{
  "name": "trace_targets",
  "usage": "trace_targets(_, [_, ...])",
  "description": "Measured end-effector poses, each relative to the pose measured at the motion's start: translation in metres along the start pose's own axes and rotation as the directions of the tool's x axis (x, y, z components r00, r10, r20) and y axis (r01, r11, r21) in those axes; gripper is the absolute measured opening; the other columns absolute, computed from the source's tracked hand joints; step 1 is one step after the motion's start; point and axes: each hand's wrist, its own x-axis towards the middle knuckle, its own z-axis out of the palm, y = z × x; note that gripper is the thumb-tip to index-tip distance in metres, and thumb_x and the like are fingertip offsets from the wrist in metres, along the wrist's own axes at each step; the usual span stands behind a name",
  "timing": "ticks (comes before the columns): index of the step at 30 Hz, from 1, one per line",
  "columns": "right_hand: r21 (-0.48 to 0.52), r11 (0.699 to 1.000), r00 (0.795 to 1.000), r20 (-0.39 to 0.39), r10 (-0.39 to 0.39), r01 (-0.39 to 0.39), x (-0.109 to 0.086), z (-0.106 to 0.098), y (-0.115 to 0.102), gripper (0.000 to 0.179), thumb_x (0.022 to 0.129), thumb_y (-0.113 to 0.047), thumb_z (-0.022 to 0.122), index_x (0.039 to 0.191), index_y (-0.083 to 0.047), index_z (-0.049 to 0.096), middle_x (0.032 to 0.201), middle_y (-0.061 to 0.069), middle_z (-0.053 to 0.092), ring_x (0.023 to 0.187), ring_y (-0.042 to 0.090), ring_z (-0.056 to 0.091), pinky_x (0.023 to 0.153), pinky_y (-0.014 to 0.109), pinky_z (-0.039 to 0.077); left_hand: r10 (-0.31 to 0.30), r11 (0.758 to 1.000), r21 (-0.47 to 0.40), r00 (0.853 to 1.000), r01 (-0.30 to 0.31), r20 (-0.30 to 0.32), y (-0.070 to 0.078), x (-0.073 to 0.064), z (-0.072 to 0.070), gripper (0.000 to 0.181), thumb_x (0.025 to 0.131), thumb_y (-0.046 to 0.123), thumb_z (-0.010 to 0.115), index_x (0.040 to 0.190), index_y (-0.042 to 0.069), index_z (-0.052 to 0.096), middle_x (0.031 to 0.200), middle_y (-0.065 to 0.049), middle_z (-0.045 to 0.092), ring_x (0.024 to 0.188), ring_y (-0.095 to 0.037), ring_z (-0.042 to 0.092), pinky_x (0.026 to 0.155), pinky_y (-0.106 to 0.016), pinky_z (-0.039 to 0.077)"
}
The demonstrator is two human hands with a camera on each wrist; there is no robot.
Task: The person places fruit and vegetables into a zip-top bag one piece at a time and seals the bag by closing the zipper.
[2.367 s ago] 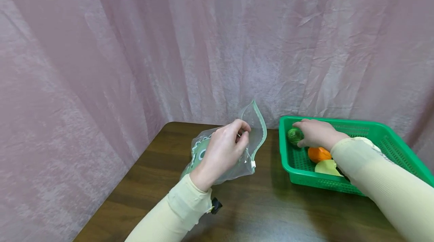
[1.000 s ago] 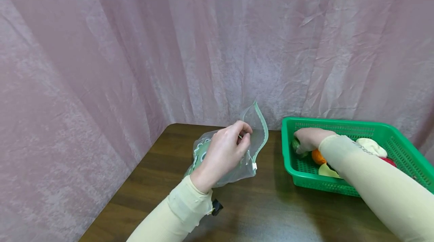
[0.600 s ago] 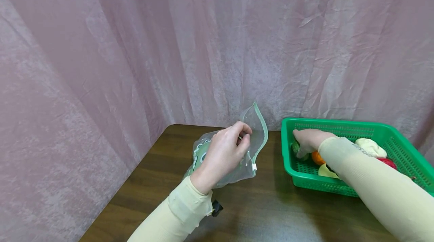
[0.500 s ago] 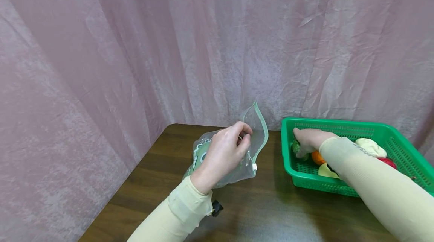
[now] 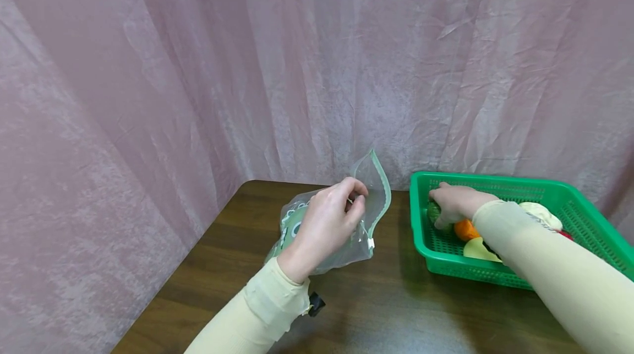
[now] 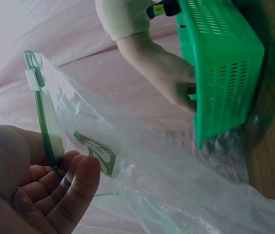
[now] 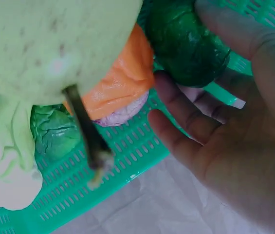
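My left hand (image 5: 324, 213) pinches the edge of a clear zip bag (image 6: 137, 146) with a green zip strip and green print. In the left wrist view the thumb and fingers meet on the strip; the bag's mouth gapes to the right, its white slider (image 5: 370, 243) at the lower end. My right hand (image 5: 458, 202) reaches into the left end of a green basket (image 5: 446, 265). Its thumb and curled fingers lie round a dark green, bumpy, rounded vegetable (image 7: 186, 44), largely covered by the hand in the head view.
Beside the right hand, the basket holds an orange vegetable (image 5: 465, 230), a pale yellow-green fruit (image 7: 54, 44) with a brown stem, a white piece (image 5: 542, 213) and a partly hidden red one (image 5: 566, 234). A brown wooden table (image 5: 223, 266) bears everything; a pink curtain (image 5: 277, 67) hangs behind.
My right hand moved down around the green vegetable, then slightly up and to the right within the basket. The left hand stays at the bag's edge.
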Motion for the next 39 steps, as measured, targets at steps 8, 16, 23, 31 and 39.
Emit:
trace_targets(8, [0.043,0.997,0.994,-0.085,-0.064,0.068,-0.016,-0.018,0.001,0.062,0.086,-0.018,0.093,0.133,0.006,0.060,0.118,0.019,0.063,0.095,0.033,0.063,0.083,0.050,0.057,-0.003,1.000,0.004,1.000,0.003,-0.001,0.000,0.000,0.001,0.016,0.100,0.002,0.065,0.107,0.012,0.075,0.086,0.005,0.072,0.068,-0.010,0.058,0.066,-0.027,0.049])
trace_targets(16, [0.114,0.989,0.986,-0.147,-0.077,0.094,-0.028,-0.029,0.000,0.062,0.090,-0.023,0.092,0.132,0.003,0.055,0.100,0.008,0.069,0.070,0.024,0.066,0.067,0.044,0.058,-0.017,1.000,-0.004,1.000,0.017,0.006,0.000,-0.002,0.000,0.017,0.101,0.002,0.064,0.108,0.012,0.075,0.088,0.004,0.072,0.067,-0.010,0.057,0.064,-0.028,0.049])
trace_targets(23, [0.009,0.996,0.947,-0.312,-0.077,0.084,-0.042,-0.028,-0.009,0.067,0.090,-0.037,0.091,0.142,-0.003,0.066,0.133,0.023,0.068,0.092,0.031,0.073,0.081,0.057,0.059,-0.017,1.000,0.000,1.000,0.017,0.001,0.002,-0.002,-0.001,0.016,0.101,0.003,0.064,0.108,0.011,0.075,0.088,0.005,0.072,0.069,-0.010,0.058,0.066,-0.028,0.050])
trace_targets(31, [-0.003,0.997,0.897,-0.438,-0.065,0.071,-0.055,-0.032,-0.018,0.062,0.091,-0.048,0.090,0.138,-0.011,0.073,0.125,0.015,0.073,0.098,0.030,0.072,0.077,0.056,0.059,-0.018,1.000,0.005,1.000,0.018,-0.006,0.000,-0.001,0.000,0.015,0.100,0.004,0.065,0.107,0.012,0.076,0.088,0.005,0.072,0.069,-0.010,0.059,0.066,-0.028,0.050])
trace_targets(39, [0.043,0.990,0.826,-0.558,-0.086,0.132,-0.062,-0.040,-0.025,0.064,0.091,-0.039,0.092,0.145,-0.011,0.070,0.128,0.017,0.069,0.103,0.036,0.072,0.081,0.062,0.058,-0.025,1.000,0.000,1.000,0.025,-0.001,0.000,-0.001,0.000,0.015,0.101,0.004,0.064,0.107,0.012,0.076,0.088,0.005,0.072,0.069,-0.010,0.059,0.065,-0.028,0.050])
